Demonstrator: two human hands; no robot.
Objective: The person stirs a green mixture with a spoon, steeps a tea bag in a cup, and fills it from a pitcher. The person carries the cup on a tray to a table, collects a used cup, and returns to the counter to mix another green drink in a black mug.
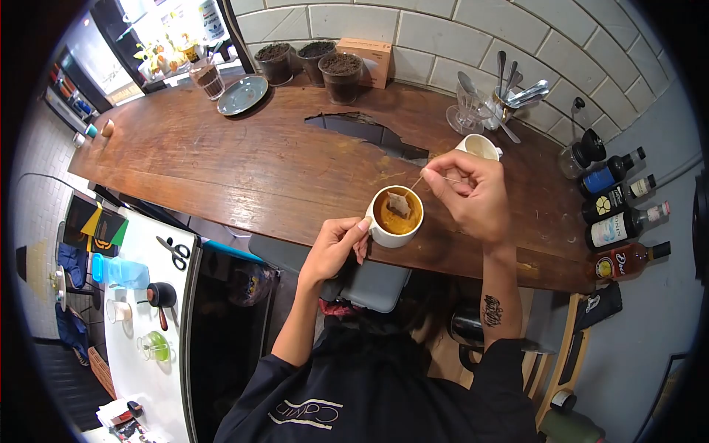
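A white mug [394, 239] of amber tea stands near the front edge of the wooden counter. My left hand [337, 247] grips it by the handle on its left side. A tea bag [399, 204] sits at the surface of the tea, inside the mug. Above and to the right, my right hand [470, 190] pinches the tea bag's string between thumb and fingers. Just behind that hand is a second white cup [480, 145], partly covered by it; its contents are hard to make out.
Behind the cups are a glass with a spoon [467, 103] and a holder of cutlery [505, 107]. Several bottles [617, 229] line the right end. A hole [377, 136] breaks the countertop. Soil-filled cups [343, 77] and a grey plate [243, 96] stand at the back left.
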